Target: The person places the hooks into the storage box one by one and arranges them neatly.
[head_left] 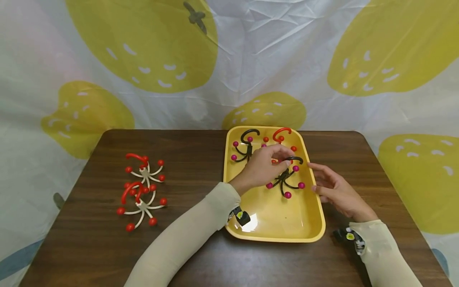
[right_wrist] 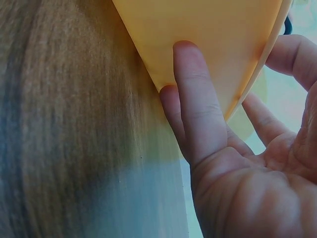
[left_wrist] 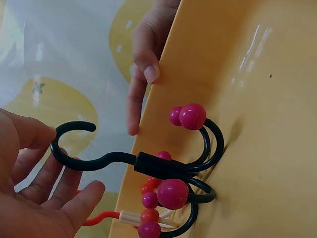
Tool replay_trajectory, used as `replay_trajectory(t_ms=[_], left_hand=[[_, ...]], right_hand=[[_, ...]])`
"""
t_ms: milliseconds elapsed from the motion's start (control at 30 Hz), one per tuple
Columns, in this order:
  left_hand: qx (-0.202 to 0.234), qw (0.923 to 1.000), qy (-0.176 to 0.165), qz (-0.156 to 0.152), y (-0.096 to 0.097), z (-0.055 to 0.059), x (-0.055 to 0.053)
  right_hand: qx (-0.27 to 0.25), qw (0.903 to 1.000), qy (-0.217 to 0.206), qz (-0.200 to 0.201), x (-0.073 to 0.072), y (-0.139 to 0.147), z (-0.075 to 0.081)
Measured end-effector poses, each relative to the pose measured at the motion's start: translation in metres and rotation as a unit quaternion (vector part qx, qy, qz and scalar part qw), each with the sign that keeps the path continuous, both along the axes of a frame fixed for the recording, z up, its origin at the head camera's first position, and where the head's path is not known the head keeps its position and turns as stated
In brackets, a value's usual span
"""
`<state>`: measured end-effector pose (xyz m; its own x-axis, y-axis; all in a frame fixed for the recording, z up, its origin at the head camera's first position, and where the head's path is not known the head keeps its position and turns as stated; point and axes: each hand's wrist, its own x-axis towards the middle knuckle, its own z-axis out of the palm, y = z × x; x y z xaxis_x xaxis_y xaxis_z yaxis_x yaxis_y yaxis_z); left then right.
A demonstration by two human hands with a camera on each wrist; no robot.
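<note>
My left hand (head_left: pixel 267 164) reaches over the yellow tray (head_left: pixel 320 217) and pinches the curved top of a black claw hook (head_left: pixel 284 175) with magenta ball tips. In the left wrist view, this black hook (left_wrist: pixel 153 164) stands with its curl between thumb and fingers, its ball-tipped arms over the tray floor. My right hand (head_left: pixel 340 193) lies beside the tray's right side. In the right wrist view, its extended fingers (right_wrist: pixel 200 104) touch the tray's outer wall (right_wrist: pixel 198 29).
Another black hook (head_left: pixel 249 149) and a red-topped hook (head_left: pixel 281 135) with red balls lie at the tray's far end. Two white claw hooks (head_left: pixel 146 173) with red tops and balls stand on the brown table (head_left: pixel 89 247) at left. A fruit-print curtain (head_left: pixel 251 59) hangs behind.
</note>
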<state>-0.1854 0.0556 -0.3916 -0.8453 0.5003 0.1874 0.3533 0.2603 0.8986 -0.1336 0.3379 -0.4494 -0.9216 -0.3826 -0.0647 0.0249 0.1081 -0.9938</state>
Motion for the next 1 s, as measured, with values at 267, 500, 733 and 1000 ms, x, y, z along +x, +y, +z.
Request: replay_trajectory(t_ms=[267, 500, 733, 1000], left_hand=[[0.032, 0.9995, 0.001, -0.008, -0.003, 0.005, 0.003], [0.037, 0.9992, 0.012, 0.0, -0.013, 0.013, 0.007], [0.075, 0.9971, -0.002, 0.009, -0.029, 0.019, 0.01], [0.102, 0.9939, -0.005, 0.042, -0.051, 0.029, 0.014]], right_hand=[[0.007, 1.0, -0.003, -0.002, 0.0, -0.001, 0.001], [0.016, 0.9998, -0.009, -0.008, 0.001, 0.0, 0.001], [0.008, 0.9999, -0.006, -0.007, -0.001, -0.002, 0.0], [0.028, 0.9995, -0.007, -0.008, -0.005, -0.003, 0.002]])
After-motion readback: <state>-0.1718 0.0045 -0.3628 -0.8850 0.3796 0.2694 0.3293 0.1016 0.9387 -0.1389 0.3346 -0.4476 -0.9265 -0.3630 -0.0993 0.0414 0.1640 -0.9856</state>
